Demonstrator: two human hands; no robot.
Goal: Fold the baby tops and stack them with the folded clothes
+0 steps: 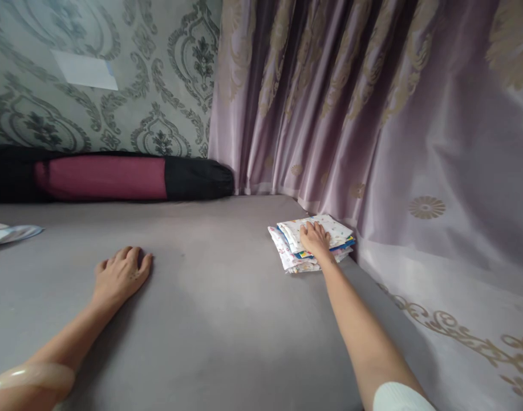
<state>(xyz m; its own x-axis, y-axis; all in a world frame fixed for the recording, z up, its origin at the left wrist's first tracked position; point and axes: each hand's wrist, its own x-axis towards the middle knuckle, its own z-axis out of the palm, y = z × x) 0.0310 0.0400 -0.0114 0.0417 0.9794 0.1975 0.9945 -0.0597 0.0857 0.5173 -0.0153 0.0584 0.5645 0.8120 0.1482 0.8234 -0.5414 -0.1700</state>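
A small stack of folded cloths [339, 228] lies on the grey sheet [227, 319], close to the curtain. The top cloth is white with small coloured prints; blue and yellow edges and pink-patterned fabric show in the layers below. My right hand [315, 237] presses down on the top of the stack, palm down, fingers laid over the cloth rather than wrapped round it. Over to the left, my left hand [122, 272] rests palm down on the sheet with its fingers apart and nothing held. A pale bangle [32, 377] circles my left forearm.
Along the wall lies a long black and maroon bolster-like bundle [107, 177]. A lilac curtain [436, 125] with gold patterns hangs down the right side. White and bluish fabric [13, 234] lies at the left edge. A pale sheet of paper [88, 71] is on the patterned wall.
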